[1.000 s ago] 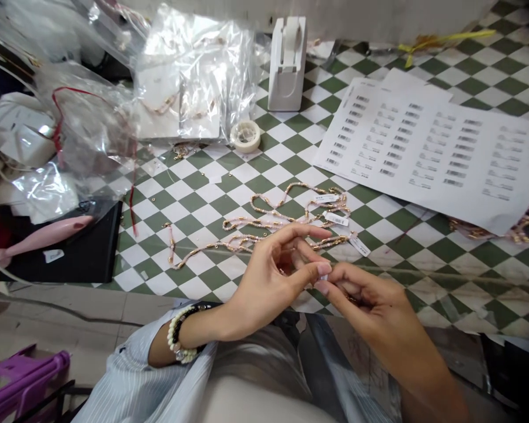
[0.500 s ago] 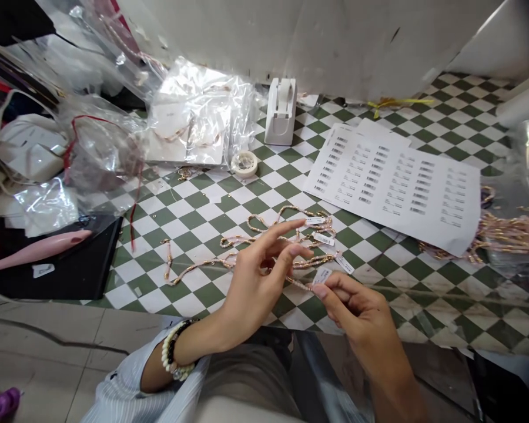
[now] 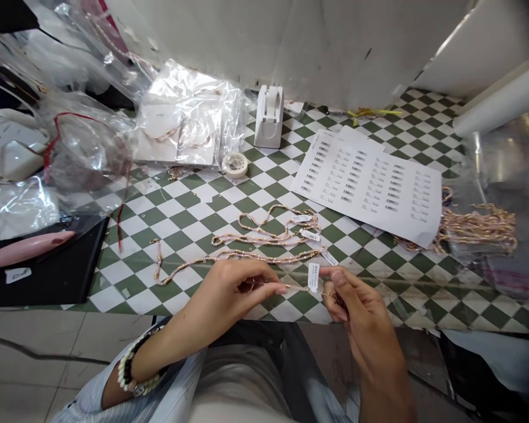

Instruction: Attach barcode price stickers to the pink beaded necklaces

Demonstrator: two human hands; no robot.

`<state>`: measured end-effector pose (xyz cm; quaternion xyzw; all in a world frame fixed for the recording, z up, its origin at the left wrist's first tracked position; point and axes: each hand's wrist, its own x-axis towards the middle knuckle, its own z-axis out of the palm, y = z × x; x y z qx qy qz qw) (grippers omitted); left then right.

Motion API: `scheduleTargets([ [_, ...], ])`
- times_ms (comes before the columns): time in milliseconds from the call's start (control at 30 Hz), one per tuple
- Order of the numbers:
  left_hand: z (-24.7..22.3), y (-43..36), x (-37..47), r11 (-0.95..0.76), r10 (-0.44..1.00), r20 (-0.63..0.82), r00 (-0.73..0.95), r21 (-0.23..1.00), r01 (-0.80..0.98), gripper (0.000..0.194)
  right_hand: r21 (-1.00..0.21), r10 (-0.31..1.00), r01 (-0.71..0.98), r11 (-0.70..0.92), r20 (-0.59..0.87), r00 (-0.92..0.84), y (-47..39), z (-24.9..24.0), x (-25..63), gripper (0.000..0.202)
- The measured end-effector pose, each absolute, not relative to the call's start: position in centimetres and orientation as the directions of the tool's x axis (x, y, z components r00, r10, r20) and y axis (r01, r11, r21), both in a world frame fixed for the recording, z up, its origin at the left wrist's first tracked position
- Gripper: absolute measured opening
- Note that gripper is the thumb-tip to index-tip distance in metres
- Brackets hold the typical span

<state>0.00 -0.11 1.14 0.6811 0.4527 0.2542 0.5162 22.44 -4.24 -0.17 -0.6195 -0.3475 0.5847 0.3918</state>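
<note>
My left hand [image 3: 235,294] is closed in a pinch on a thin beaded necklace [image 3: 297,288] of pink and gold beads, near the table's front edge. To its right, my right hand [image 3: 359,305] has closed fingers on the clasp end of the same strand. Between the hands, a white barcode tag [image 3: 314,277] stands up on the strand, beside my right fingertips. Just beyond lie several similar beaded necklaces [image 3: 264,239], stretched sideways, with small white tags [image 3: 310,235] at their right ends. My fingers hide parts of the held strand.
A barcode label sheet [image 3: 370,182] lies at the right, partly over a bundle of beaded strands [image 3: 480,229]. Behind are a white tape dispenser [image 3: 269,117], a tape roll [image 3: 235,165] and clear bags [image 3: 194,117]. A black board [image 3: 48,276] with a pink tool [image 3: 30,248] is left.
My left hand has come down from above the necklaces and now pinches the strand. The tag at my right hand has turned upright. The camera view has shifted slightly.
</note>
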Motion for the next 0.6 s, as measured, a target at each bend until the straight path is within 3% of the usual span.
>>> scheduleTargets([
  [133,0.9,-0.1,-0.6,-0.117,0.877,-0.094,0.471,0.91,0.398,0.011,-0.897,0.894,0.016,-0.442,-0.439,0.089,-4.5,0.1,23.3,0.037],
  [233,0.7,-0.7,-1.4,-0.263,0.862,-0.01,0.507,0.847,0.463,0.008,-0.906,0.959,0.319,-0.279,-0.244,0.145,-4.9,-0.4,24.2,0.029],
  [333,0.5,-1.6,-2.6,-0.462,0.83,0.116,0.546,0.693,0.554,0.01,-0.769,0.988,0.634,-0.078,0.024,0.151,-5.3,-1.5,25.2,0.018],
  [500,0.0,-2.5,-5.6,-0.671,0.739,0.268,0.617,0.376,0.64,0.016,-0.628,0.976,0.778,0.022,0.182,0.119,-6.0,-2.7,26.3,0.011],
  [600,-0.6,-2.7,-7.6,-0.678,0.733,0.226,0.641,0.31,0.666,0.021,-0.559,0.968,0.825,0.088,0.243,0.061,-6.1,-2.5,26.3,0.01],
])
